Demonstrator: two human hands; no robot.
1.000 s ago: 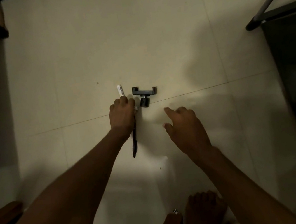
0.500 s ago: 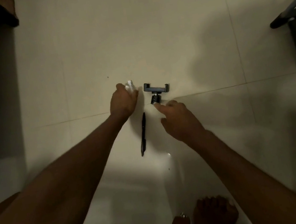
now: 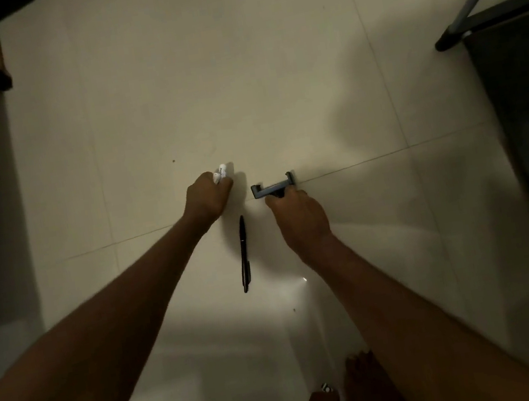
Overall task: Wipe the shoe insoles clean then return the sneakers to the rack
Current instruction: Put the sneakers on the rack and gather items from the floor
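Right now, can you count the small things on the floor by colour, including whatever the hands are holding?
White: 1, the white tube, gripped by the left hand
Black: 1, the pen, lying untouched
Dark grey: 1, the phone clamp, held by the right hand
Total: 3

A white labelled tube (image 3: 222,172) pokes from the left hand's (image 3: 209,197) grip; the dark phone clamp (image 3: 271,187) sits on the floor (image 3: 237,83), its base held by the right hand (image 3: 300,215).

Lying on the floor (image 3: 271,78): a pen (image 3: 244,254), between the two forearms. Sitting ahead and left of it, a small tube (image 3: 221,171) inside the left hand (image 3: 207,197). Ahead and right, a phone clamp (image 3: 273,186), touching the right hand (image 3: 299,212). Standing at far right, a metal frame (image 3: 481,3); at near edge, a bare foot (image 3: 363,385).
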